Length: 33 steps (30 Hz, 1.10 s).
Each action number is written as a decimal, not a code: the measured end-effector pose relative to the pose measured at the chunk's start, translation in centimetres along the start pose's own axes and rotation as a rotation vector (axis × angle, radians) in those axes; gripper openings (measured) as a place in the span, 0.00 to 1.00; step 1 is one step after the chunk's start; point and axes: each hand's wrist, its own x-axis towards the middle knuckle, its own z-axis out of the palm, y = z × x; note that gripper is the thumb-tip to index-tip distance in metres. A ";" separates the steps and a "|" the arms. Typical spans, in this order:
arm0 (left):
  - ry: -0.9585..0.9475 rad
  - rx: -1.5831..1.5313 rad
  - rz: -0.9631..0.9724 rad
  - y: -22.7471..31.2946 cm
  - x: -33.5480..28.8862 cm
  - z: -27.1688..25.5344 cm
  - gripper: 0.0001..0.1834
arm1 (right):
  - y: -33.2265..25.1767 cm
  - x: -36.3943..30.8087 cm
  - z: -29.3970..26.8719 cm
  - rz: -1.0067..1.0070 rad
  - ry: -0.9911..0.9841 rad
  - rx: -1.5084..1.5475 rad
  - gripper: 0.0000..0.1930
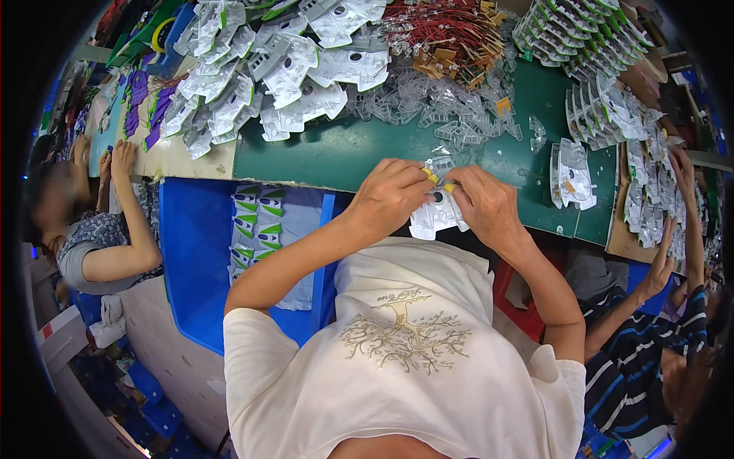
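Note:
A white plastic shell (436,222) with a dark round spot is held between my two hands at the front edge of the green table (321,157). My left hand (391,191) closes on its left side, fingers bent. On the other side, my right hand (487,205) pinches its upper right part. Yellow covers show on fingertips of both hands. Just beyond the fingers is a small clear plastic piece (440,164); whether it touches the shell I cannot tell. My fingers hide part of the shell's upper end.
Beyond my hands lie piles of clear plastic pieces (459,130), red wires (440,30) and white shells (294,73). Stacked shells (572,174) stand to the right. A blue bin (200,260) holding green-and-white parts is below the table's left edge. People work at both sides.

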 end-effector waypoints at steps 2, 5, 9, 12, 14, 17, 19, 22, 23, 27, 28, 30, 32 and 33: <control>0.061 -0.033 -0.005 -0.4 -0.4 0.8 0.17 | 0.0 0.0 -0.4 0.022 0.054 0.033 0.08; 0.215 -0.273 -0.170 -0.4 -1.1 1.9 0.24 | -0.1 -0.7 -1.1 0.083 -0.028 0.083 0.12; 0.209 -0.369 -0.209 -0.2 -0.6 1.8 0.33 | -0.8 -1.5 -1.5 0.065 -0.024 0.067 0.16; 0.133 -0.365 -0.152 -0.5 -0.3 1.6 0.37 | -0.8 -1.8 -1.4 0.060 -0.057 0.059 0.18; 0.001 -0.331 -0.083 -0.6 0.2 1.1 0.36 | -1.1 -1.7 -1.5 0.116 -0.094 0.064 0.15; -0.143 -0.327 -0.081 -0.7 0.8 0.4 0.36 | -1.0 -1.6 -1.9 0.118 -0.084 0.094 0.12; -0.167 -0.317 -0.077 -0.7 1.1 0.2 0.37 | -1.5 -1.5 -2.9 0.199 -0.060 0.235 0.11; -0.153 -0.304 -0.074 -0.8 0.8 0.6 0.38 | -1.7 -1.2 -4.0 0.225 -0.018 0.489 0.11; -0.114 -0.302 -0.073 -0.8 0.6 0.7 0.40 | -2.0 -1.4 -4.0 0.201 -0.032 0.533 0.13; -0.089 -0.308 -0.079 -0.6 0.4 0.8 0.39 | -3.3 -3.4 -2.6 0.090 0.070 0.238 0.13; -0.107 -0.321 -0.100 -0.5 0.5 0.7 0.38 | -3.3 -3.6 -1.6 -0.025 0.135 0.101 0.13; -0.138 -0.353 -0.141 -0.4 0.8 0.4 0.37 | -3.8 -3.9 -0.4 -0.034 0.126 0.033 0.13; -0.146 -0.371 -0.150 -0.5 0.7 0.3 0.36 | -3.8 -4.4 0.7 -0.042 0.093 -0.057 0.15; -0.152 -0.385 -0.155 -0.6 0.6 0.3 0.36 | -3.9 -4.4 0.8 -0.041 0.091 -0.054 0.15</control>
